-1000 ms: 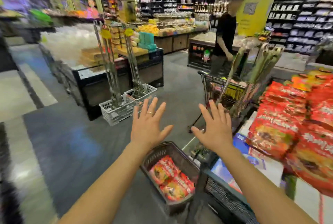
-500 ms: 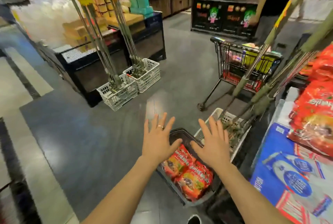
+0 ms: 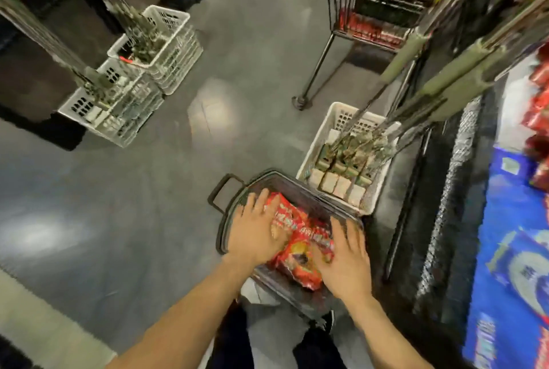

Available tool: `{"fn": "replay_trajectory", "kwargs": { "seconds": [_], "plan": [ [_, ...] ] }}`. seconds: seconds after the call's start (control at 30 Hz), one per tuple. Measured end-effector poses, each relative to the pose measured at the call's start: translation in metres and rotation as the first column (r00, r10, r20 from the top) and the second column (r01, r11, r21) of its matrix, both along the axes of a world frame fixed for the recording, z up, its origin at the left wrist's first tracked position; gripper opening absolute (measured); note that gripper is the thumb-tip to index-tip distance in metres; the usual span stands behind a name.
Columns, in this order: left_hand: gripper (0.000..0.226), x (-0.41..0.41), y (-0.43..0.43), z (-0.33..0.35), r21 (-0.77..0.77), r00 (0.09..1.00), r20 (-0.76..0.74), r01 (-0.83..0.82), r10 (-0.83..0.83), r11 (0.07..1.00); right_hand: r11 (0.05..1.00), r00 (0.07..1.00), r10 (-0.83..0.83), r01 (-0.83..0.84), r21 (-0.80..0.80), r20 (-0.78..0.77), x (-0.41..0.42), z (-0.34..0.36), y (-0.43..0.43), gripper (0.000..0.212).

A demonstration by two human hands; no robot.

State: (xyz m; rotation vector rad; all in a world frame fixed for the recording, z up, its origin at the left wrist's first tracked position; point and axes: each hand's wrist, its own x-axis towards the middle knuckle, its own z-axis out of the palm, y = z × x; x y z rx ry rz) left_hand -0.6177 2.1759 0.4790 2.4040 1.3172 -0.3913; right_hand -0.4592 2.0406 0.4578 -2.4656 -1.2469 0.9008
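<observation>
A dark shopping basket (image 3: 223, 221) stands on the grey floor in front of my feet. Red snack packets (image 3: 292, 233) lie inside it. My left hand (image 3: 255, 230) is over the left side of the basket, fingers spread flat, at the packets. My right hand (image 3: 346, 261) is over the right side, fingers also spread, beside the same packets. Neither hand curls round anything. The picture is blurred, so I cannot tell whether the palms touch the packets.
A white crate (image 3: 322, 142) holding poles stands just behind the basket. Two more white crates (image 3: 170, 41) stand at the left by a dark counter. A wire trolley (image 3: 377, 12) is at the top. Shelves with blue and red packs (image 3: 514, 264) run along the right.
My view has tipped down towards the floor. Both hands have dropped from mid-air down into the basket, onto the red packets.
</observation>
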Motion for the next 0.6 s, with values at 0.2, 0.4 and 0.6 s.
{"fn": "replay_trajectory", "kwargs": {
  "seconds": [0.2, 0.4, 0.6],
  "plan": [
    [0.106, 0.004, 0.056, -0.127, -0.125, 0.996, -0.046, 0.064, -0.070, 0.990, 0.949, 0.949, -0.308, 0.302, -0.092, -0.063, -0.019, -0.113, 0.018, 0.075],
    [0.088, 0.003, 0.106, -0.288, -0.220, 0.993, -0.086, 0.063, -0.084, 0.974, 0.855, 0.847, -0.506, 0.468, -0.223, -0.164, -0.016, -0.266, 0.028, 0.088],
    [0.095, -0.014, 0.107, -0.432, -0.251, 0.985, -0.173, -0.062, 0.018, 0.966, 0.762, 0.760, -0.625, 0.543, -0.353, -0.179, -0.010, -0.412, 0.012, 0.117]
  ]
}}
